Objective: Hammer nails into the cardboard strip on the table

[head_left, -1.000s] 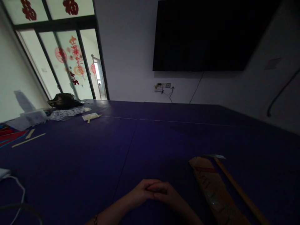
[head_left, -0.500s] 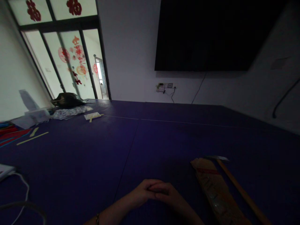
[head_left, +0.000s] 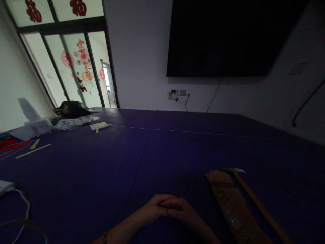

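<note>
Cardboard (head_left: 230,200) lay on the tabletop (head_left: 88,183) between the tool (head_left: 261,206) and the right hand (head_left: 179,207), which was closed, folded with the left hand (head_left: 155,206), nothing visible in either; judged light, stiffish, slick where shiny, best taken mid-length by both long edges.

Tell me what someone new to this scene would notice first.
Probably the big black screen on the wall at upper right, and the red decorations on the glass at upper left. Nearer, at bottom centre, the left hand and right hand are clasped together. To their right, a wooden-handled tool lies beside a brown package.
</note>
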`<state>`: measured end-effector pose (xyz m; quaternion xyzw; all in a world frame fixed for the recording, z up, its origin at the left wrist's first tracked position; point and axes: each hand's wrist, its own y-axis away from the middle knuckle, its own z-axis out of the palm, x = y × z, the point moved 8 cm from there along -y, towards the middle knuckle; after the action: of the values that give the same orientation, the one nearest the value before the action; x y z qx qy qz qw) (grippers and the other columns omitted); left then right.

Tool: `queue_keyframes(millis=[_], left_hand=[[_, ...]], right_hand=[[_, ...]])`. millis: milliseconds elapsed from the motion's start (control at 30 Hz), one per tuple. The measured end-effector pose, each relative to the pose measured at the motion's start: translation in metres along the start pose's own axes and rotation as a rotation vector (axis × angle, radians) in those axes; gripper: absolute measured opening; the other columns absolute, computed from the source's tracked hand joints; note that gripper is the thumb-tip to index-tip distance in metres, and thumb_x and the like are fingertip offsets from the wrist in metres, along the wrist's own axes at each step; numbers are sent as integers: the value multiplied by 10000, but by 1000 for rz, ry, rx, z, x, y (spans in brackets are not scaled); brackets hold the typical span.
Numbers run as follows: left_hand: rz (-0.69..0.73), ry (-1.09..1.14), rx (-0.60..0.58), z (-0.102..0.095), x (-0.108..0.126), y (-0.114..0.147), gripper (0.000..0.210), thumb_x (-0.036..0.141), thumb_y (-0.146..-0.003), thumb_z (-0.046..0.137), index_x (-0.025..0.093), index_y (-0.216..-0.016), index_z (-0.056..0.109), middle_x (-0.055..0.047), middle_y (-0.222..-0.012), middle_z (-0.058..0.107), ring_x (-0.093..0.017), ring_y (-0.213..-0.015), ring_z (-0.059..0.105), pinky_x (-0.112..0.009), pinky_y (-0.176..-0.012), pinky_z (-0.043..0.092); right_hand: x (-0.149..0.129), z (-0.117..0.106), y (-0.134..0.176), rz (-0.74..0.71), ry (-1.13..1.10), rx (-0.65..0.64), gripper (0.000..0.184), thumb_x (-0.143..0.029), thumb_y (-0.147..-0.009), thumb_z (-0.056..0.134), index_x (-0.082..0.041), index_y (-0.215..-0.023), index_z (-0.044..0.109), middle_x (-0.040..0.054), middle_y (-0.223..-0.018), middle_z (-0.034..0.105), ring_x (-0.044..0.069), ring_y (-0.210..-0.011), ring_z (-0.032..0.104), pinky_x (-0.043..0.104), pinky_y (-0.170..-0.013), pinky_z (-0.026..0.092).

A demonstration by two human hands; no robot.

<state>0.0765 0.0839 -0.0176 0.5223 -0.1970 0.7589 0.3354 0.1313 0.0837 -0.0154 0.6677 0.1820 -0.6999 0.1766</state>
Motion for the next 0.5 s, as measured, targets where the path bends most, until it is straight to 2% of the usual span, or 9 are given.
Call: queue_keyframes(millis=[300, 400, 500], left_hand=[[38, -79, -32, 4, 6, 0, 388, 97, -570, 600, 141, -951, 661, -52, -924, 640, -227, -928, 553, -341, -858, 371], [109, -215, 15, 1, 13, 4, 389, 168, -619, 634, 148, -1007, 639, -63, -960, 650, -234, -931, 567, -343, -848, 398], [200, -444, 84, -1, 24, 10, 354, 214, -673, 622, 157, -1021, 639, -77, -990, 653, -233, -929, 577, -329, -833, 420]], right_hand=[[6, -3, -1, -1, 2, 11, 263, -410, -626, 689, -244, -826, 727, 51, -901, 711, 259, -868, 633, 427, -805, 439], [4, 2, 0, -4, -48, -31, 267, -381, -627, 701, -239, -852, 721, 56, -902, 714, 253, -878, 638, 418, -827, 432], [3, 6, 1, -22, -89, -57, 313, -345, -575, 750, -225, -863, 716, 64, -903, 714, 252, -890, 637, 403, -834, 435]])
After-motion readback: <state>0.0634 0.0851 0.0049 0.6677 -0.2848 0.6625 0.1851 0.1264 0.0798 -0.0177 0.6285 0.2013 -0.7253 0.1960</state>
